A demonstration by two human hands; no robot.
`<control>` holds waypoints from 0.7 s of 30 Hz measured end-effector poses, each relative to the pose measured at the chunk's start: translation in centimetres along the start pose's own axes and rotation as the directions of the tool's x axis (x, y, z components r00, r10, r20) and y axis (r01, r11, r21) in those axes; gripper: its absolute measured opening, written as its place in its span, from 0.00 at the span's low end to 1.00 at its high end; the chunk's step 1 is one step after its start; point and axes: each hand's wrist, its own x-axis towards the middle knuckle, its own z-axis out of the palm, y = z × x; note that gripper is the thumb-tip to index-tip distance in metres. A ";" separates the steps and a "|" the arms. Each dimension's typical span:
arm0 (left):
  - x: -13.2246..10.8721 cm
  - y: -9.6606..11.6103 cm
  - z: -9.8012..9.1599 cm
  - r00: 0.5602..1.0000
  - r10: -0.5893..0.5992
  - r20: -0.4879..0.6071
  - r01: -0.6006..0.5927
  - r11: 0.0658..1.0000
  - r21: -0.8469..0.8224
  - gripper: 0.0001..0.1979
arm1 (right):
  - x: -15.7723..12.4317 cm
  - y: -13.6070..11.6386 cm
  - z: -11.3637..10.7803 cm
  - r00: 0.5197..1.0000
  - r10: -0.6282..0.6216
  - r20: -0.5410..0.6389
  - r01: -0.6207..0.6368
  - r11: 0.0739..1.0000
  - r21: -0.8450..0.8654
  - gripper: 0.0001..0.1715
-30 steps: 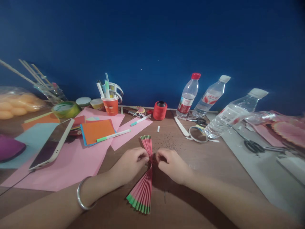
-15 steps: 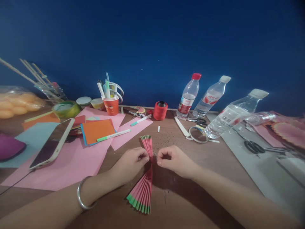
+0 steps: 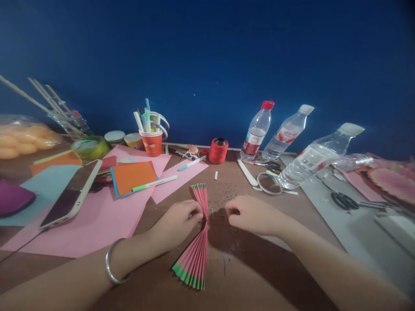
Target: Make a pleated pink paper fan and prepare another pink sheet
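A pleated paper fan [image 3: 194, 259], pink with green-edged ends, lies on the table before me, narrowed at its middle and flaring at both ends. My left hand [image 3: 184, 216], a silver bangle on its wrist, pinches the fan at that narrow middle. To the right, my right hand [image 3: 248, 214] is apart from the fan, its fingers curled toward the thumb. Whether a fine thread or anything else is between those fingertips, I cannot make out. Dark specks are scattered on the table between the hands.
A red thread spool [image 3: 218, 150] and a red cup of pens [image 3: 151, 143] stand at the back. Water bottles [image 3: 257, 134] and scissors [image 3: 344, 200] are on the right. Pink paper [image 3: 106, 220], a phone [image 3: 71, 194], orange sheets [image 3: 134, 178] and markers [image 3: 154, 184] lie left.
My right hand has moved right, away from the fan's middle. My left hand stays pinched on the fan in the same place.
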 end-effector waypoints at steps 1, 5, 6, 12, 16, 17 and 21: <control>0.0 0.0 0.0 1.000 0.003 0.000 -0.003 1.000 -0.004 0.08 | -0.1 -0.3 0.1 0.999 0.013 -0.037 -0.015 0.999 -0.041 0.06; 0.0 0.0 0.1 1.000 0.005 0.002 -0.005 1.000 -0.014 0.08 | 0.1 -1.3 1.3 0.980 -0.089 -0.176 0.084 0.996 -0.040 0.05; 0.0 -0.1 0.1 1.000 0.006 0.000 -0.006 1.000 -0.015 0.08 | 0.3 -1.5 1.8 0.971 -0.129 -0.201 0.128 0.992 -0.016 0.07; 0.1 -0.5 0.2 1.000 0.021 -0.008 -0.022 0.999 -0.036 0.07 | 1.2 -1.7 3.7 0.958 -0.192 -0.213 0.223 0.966 0.133 0.05; 0.0 -0.5 0.3 1.000 0.013 -0.005 -0.013 0.999 -0.030 0.07 | 1.2 -1.7 3.9 0.965 -0.120 -0.232 0.165 0.969 0.186 0.08; 0.0 -0.5 0.3 1.000 0.012 -0.006 -0.013 1.000 -0.028 0.07 | 1.2 -1.8 3.9 0.968 -0.102 -0.228 0.150 0.968 0.202 0.09; -0.2 -0.3 0.3 0.998 0.050 -0.029 -0.051 0.998 -0.033 0.07 | 1.4 -1.8 4.3 0.978 -0.077 -0.194 0.130 0.952 0.279 0.07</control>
